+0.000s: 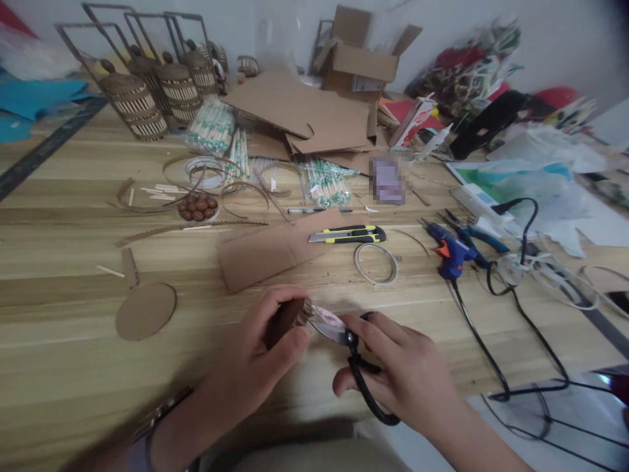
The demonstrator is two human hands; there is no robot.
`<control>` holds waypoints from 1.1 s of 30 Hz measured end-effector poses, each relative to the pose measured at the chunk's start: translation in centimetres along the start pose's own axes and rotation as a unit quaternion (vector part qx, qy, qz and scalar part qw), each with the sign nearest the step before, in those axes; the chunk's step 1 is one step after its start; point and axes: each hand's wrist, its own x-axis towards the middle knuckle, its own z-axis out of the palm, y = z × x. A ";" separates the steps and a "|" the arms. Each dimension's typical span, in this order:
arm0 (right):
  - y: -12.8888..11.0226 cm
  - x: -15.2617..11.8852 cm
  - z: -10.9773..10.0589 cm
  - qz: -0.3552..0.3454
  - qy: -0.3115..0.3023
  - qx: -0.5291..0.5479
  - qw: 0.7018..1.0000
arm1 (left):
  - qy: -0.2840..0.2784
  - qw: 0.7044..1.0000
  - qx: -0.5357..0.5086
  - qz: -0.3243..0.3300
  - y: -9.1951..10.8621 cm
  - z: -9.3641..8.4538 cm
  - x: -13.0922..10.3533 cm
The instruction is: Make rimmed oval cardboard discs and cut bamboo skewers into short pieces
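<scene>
Near the front edge of the table, my left hand (268, 347) is wrapped round a small brown cardboard piece (289, 316) with a ridged edge. Black-handled scissors (361, 373) are in my right hand (398, 367), with fingers at the handles. Their blades point left and meet the ridged edge of the piece; the exact contact is too small to tell. Just beyond the hands lie a flat cardboard strip (260, 255), a yellow and black cutter knife (348, 235) and a roll of tape (376, 264). A cardboard disc (146, 311) rests to the left.
A blue glue gun (449, 250) with a black cable and pliers (484, 239) lie at the right. Further back are a bowl of brown balls (198, 208), curved strips, bagged sticks (327, 183) and cardboard sheets (304, 111). Lantern-like objects (135, 105) stand at the back left.
</scene>
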 end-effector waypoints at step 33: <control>0.8 0.1 -0.9 -0.091 0.000 -0.168 0.982 | 0.005 0.991 0.127 0.039 -0.1 0.3 -0.1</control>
